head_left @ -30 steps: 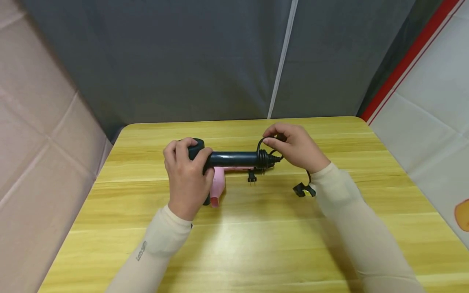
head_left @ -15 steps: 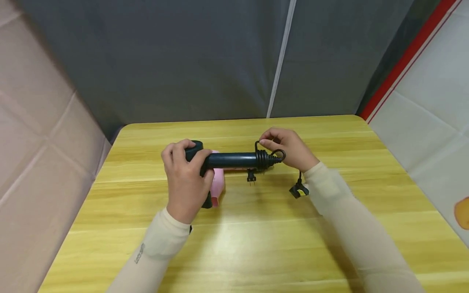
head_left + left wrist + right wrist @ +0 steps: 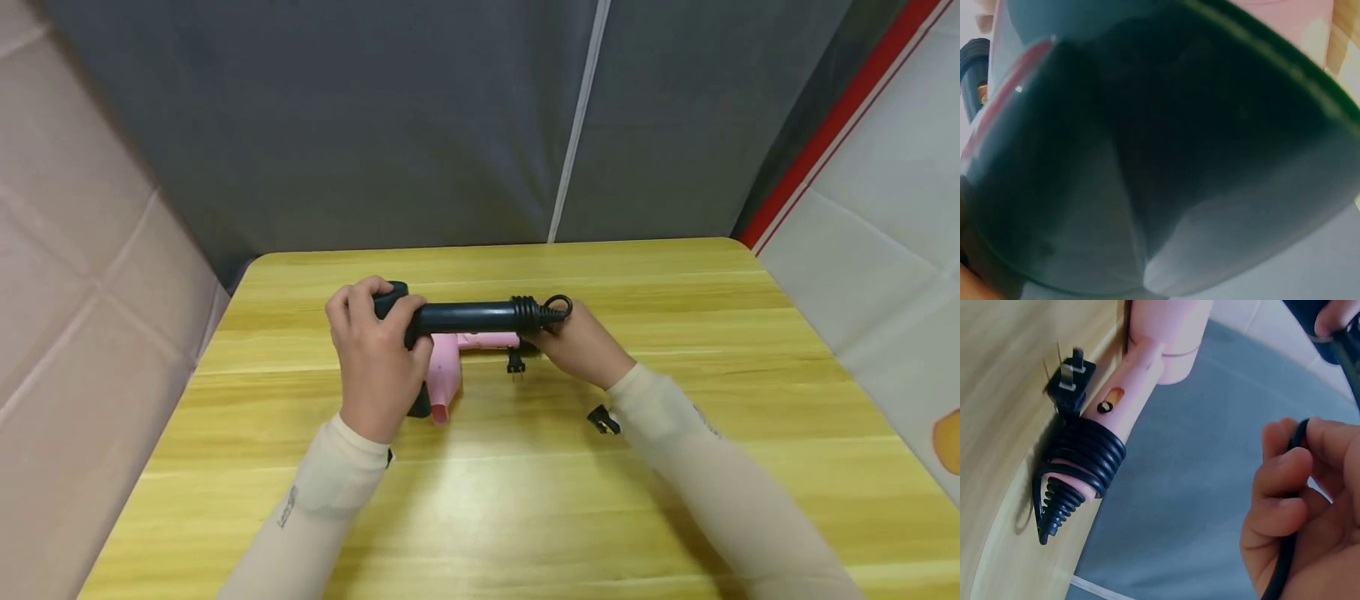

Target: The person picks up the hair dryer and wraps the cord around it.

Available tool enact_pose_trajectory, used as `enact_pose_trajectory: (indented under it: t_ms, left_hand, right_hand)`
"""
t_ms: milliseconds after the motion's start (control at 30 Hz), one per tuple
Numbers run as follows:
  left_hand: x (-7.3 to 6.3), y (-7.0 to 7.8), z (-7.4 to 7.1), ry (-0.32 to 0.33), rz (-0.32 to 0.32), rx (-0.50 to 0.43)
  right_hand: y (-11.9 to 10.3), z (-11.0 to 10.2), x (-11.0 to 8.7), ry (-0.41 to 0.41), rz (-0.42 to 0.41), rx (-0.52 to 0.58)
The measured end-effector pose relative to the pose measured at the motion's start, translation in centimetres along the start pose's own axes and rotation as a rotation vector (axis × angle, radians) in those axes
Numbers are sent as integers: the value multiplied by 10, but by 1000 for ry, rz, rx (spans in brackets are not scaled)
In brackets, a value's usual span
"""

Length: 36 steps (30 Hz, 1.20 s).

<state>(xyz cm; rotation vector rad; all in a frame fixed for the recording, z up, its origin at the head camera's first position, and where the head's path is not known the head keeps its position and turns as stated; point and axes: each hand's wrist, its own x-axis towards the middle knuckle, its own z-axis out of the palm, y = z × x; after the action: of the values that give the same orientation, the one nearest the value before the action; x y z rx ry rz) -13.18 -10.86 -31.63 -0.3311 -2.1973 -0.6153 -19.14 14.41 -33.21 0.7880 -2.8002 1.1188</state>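
My left hand (image 3: 378, 358) grips the body of a black hair dryer (image 3: 468, 317) above the table, its handle pointing right. Close up, the dryer's dark glossy body (image 3: 1085, 187) fills most of the left wrist view. Several turns of black power cord (image 3: 525, 314) wrap the handle's end. Below that end is my right hand (image 3: 588, 346), fingers partly hidden by the handle. In the right wrist view, its curled fingers and thumb pinch the loose cord (image 3: 1285, 559). The cord's plug (image 3: 603, 419) hangs near the right sleeve.
Under the black dryer, a pink hair dryer (image 3: 445, 371) lies on the wooden table (image 3: 480, 517). Its own cord (image 3: 1091, 453) is coiled round its handle, with the two-pin plug (image 3: 1069, 387) sticking out. A grey curtain (image 3: 375, 125) stands behind the table.
My right hand has passed from behind the handle's end to beneath it, carrying the cord round. The hanging plug has shifted left and lower. The left hand still grips the black dryer.
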Motion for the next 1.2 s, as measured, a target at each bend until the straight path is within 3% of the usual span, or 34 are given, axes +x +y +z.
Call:
enact_pose_trajectory:
  t_ms: [167,533,833,1033,1200]
  left_hand:
    - [3,-3,4,17,-27,-19]
    - [2,-8,7,9,-50,21]
    - [0,-10,11,2,-46,55]
    - [0,-10,12,12,-39,67]
    - [-1,-10,11,8,-23,89]
  right_hand:
    - [-9,6,-9,38,-131,-106]
    - [-24,3,-25,-6,-257,-143]
    - [-35,-3,-30,124,-331,-224]
    - [-39,-8,-29,227,-373,-194]
    - [-43,-14,-27,258,-388,-177]
